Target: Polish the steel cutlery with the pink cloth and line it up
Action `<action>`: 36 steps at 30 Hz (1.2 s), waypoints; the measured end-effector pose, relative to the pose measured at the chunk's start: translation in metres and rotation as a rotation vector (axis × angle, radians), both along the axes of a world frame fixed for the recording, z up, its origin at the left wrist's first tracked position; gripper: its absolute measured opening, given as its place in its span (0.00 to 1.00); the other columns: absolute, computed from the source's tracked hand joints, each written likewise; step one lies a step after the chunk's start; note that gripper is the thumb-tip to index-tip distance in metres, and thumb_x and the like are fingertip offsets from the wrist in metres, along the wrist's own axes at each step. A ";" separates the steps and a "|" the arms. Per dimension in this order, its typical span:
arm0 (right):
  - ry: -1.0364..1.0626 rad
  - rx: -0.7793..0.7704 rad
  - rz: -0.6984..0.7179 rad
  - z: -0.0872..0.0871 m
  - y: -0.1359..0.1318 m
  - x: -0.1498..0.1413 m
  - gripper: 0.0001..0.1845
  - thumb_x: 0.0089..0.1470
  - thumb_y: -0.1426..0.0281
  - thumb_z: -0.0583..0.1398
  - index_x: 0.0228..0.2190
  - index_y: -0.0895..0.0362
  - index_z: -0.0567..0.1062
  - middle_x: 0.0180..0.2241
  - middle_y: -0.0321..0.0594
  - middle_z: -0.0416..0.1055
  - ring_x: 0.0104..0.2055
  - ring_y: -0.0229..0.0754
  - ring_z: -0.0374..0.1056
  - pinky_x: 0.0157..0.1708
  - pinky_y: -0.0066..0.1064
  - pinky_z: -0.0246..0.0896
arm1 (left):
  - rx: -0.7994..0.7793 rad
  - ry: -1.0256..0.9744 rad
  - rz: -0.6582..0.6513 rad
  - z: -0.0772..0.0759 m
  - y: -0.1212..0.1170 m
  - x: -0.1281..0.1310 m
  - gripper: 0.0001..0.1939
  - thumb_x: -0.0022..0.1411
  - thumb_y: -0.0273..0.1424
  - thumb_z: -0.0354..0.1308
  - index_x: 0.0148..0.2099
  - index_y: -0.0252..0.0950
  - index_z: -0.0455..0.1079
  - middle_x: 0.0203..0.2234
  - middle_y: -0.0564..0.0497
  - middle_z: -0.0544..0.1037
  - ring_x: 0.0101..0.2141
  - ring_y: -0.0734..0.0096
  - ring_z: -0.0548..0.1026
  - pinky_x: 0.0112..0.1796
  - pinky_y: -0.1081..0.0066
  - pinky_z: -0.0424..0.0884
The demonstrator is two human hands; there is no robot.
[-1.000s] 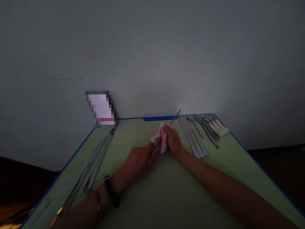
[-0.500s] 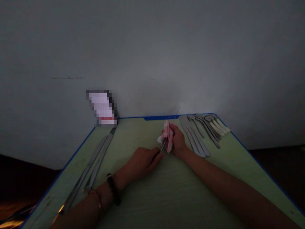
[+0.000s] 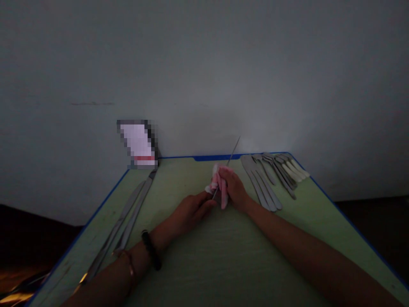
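Observation:
Over the middle of the table [image 3: 204,264], my left hand [image 3: 196,209] pinches the near end of a thin metal table knife [image 3: 234,149], which is seen almost edge-on. My right hand [image 3: 234,187] is closed around a pink and white cloth [image 3: 223,194], folded about the middle of the knife. The knife's far end sticks out beyond the cloth, pointing up and away toward the wall. My left fingertips touch or nearly touch the cloth. Part of the knife is hidden inside the cloth and behind my fingers.
More knives [image 3: 136,217] lie along the table's left side, partly behind my left forearm. On the right lie a row of knives [image 3: 262,187], spoons and forks [image 3: 281,175], and pale-handled cutlery [image 3: 297,170]. A blurred-out phone-like screen [image 3: 139,143] leans at the back left against the wall.
My right hand and the cloth have slid toward me and slightly left along the knife, closer to my left hand. More of the knife's far end now shows.

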State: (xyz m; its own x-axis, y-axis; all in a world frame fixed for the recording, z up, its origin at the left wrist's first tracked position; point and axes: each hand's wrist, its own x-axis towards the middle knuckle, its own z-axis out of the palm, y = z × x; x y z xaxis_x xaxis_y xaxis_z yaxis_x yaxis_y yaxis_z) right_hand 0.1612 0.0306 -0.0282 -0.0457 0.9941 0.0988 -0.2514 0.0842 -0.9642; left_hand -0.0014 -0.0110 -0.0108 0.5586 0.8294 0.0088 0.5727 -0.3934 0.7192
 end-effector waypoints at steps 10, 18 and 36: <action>-0.181 0.250 0.318 0.006 0.000 0.002 0.23 0.52 0.51 0.56 0.19 0.56 0.68 0.17 0.32 0.61 0.20 0.33 0.56 0.22 0.25 0.53 | -0.016 -0.078 0.118 -0.004 0.005 0.001 0.19 0.66 0.40 0.42 0.26 0.36 0.61 0.17 0.57 0.67 0.20 0.76 0.64 0.25 0.76 0.61; -0.156 0.137 0.356 0.004 0.000 0.002 0.18 0.48 0.54 0.61 0.24 0.57 0.71 0.21 0.33 0.67 0.22 0.33 0.61 0.20 0.23 0.56 | -0.125 -0.146 0.155 0.001 0.006 0.004 0.23 0.66 0.43 0.42 0.28 0.34 0.68 0.18 0.55 0.68 0.19 0.77 0.62 0.22 0.77 0.58; -0.270 0.232 0.166 0.006 -0.005 -0.003 0.22 0.57 0.53 0.50 0.22 0.56 0.69 0.19 0.33 0.63 0.24 0.35 0.58 0.28 0.26 0.56 | -0.078 -0.108 0.048 0.002 0.003 0.001 0.17 0.65 0.41 0.46 0.31 0.35 0.65 0.18 0.57 0.67 0.20 0.77 0.64 0.23 0.76 0.59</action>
State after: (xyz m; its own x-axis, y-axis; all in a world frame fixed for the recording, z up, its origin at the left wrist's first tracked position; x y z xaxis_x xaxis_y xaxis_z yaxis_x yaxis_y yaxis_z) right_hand 0.1583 0.0254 -0.0225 -0.2588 0.9238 0.2821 -0.0193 0.2871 -0.9577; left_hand -0.0001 -0.0082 -0.0090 0.5178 0.8555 0.0014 0.5072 -0.3083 0.8048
